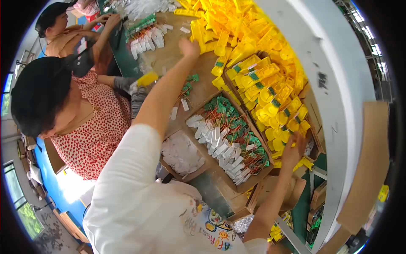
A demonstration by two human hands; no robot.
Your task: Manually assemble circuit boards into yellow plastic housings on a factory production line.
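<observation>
My left hand (pixel 189 48) reaches far across the table to the edge of a big heap of yellow plastic parts (pixel 237 21). Its fingers are closed at a yellow plastic part (pixel 197 33) there. My right hand (pixel 294 151) is at the near right corner of a cardboard box of yellow parts (pixel 266 91), many with small green circuit boards on them. Its fingers are bent beside the nearest parts; whether they grip one is hidden. Between my arms, a second cardboard box (pixel 235 186) holds white pieces wired to green circuit boards (pixel 228 110).
A box of white flat pieces (pixel 182 152) stands left of the wired boards. A co-worker in a red-spotted top (pixel 91 122) holds a blurred yellow part (pixel 147 79) close to my left arm. Another person (pixel 67 38) works farther off. A pale curved beam (pixel 338 84) borders the right side.
</observation>
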